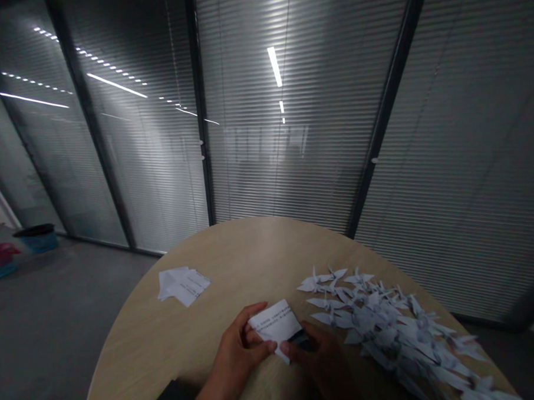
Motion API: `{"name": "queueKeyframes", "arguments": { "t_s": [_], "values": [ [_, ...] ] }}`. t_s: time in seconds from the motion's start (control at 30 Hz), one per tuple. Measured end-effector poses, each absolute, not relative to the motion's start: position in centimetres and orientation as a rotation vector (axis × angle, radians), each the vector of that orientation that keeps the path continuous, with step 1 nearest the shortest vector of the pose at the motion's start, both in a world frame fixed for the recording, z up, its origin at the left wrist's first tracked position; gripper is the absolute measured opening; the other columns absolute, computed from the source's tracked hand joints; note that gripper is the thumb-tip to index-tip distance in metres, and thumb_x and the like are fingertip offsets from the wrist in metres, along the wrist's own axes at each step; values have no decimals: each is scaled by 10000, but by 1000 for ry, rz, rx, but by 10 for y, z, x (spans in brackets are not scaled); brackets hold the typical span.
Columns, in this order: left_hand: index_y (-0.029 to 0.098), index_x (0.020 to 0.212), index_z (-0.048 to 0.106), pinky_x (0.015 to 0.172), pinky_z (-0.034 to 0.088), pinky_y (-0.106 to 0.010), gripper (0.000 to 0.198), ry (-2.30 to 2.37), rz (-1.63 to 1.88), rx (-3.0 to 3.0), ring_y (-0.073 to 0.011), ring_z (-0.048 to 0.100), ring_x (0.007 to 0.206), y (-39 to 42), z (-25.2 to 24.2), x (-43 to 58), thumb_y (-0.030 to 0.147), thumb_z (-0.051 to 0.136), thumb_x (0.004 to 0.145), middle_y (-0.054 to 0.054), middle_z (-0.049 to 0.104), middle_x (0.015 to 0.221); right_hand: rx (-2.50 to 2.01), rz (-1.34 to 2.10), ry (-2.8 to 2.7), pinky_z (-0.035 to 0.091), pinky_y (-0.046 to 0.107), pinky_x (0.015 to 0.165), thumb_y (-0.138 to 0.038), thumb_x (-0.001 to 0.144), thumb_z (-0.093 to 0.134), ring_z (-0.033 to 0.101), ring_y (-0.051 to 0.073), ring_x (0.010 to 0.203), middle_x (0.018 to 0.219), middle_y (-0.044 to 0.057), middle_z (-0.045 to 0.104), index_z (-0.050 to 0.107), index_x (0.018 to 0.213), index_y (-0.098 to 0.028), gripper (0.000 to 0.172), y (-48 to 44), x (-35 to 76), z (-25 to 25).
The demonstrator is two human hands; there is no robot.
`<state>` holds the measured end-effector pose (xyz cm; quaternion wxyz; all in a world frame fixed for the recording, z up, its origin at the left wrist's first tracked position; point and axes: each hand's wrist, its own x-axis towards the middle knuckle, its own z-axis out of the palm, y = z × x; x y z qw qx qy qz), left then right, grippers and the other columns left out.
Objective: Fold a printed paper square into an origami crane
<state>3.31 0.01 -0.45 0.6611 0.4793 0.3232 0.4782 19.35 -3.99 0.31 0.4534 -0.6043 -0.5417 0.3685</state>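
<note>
A small white sheet of printed paper [275,326] is pinched between both hands just above the round wooden table [234,254]. My left hand [236,357] grips its left edge with thumb and fingers closed on it. My right hand [318,360] holds the lower right corner, fingers curled over the sheet. A fold runs along the sheet's lower part. Right of the hands lies a heap of several folded white paper cranes [378,325].
A small stack of unfolded printed sheets [182,284] lies on the table's left side. Behind the table stand glass walls with closed blinds [290,134]. Blue and red bins [34,238] sit on the grey floor at far left.
</note>
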Motion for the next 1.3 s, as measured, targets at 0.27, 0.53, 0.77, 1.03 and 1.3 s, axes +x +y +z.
{"name": "queueKeyframes", "arguments": {
  "t_s": [0.27,0.53,0.77,1.03,1.3],
  "values": [
    [129,887,655,671,543,-292,456,815,1078,989,-195,690,670,-4,10,28,333,867,539,-75,746,725,-1583,835,-1295,443,256,564,-490,579,649,617,216,647,660,41,698,716,760,-157,385,-37,194,-2],
    [124,780,698,616,521,-236,418,752,1088,957,-162,670,611,-3,16,30,365,884,494,-73,746,681,-1551,977,-1307,453,265,579,-501,606,655,638,229,657,674,62,712,745,800,-115,441,-38,195,-2],
    [111,755,733,614,513,-227,372,734,1068,944,-165,670,614,-9,27,30,377,866,533,-86,744,685,-1561,973,-1340,454,254,583,-530,598,652,629,223,676,685,58,709,753,786,-123,460,-37,195,-3],
    [110,744,738,687,528,-266,379,737,1060,943,-194,687,661,-9,26,28,407,856,541,-103,753,726,-1597,957,-1365,426,246,546,-529,620,617,614,206,631,656,61,696,744,774,-111,463,-38,194,-1],
    [99,807,746,652,523,-265,364,710,1064,945,-211,692,689,-12,28,29,402,817,618,-120,755,772,-1600,970,-1363,408,250,537,-560,608,611,588,195,608,633,52,683,748,732,-131,467,-38,194,-2]
  ]
}}
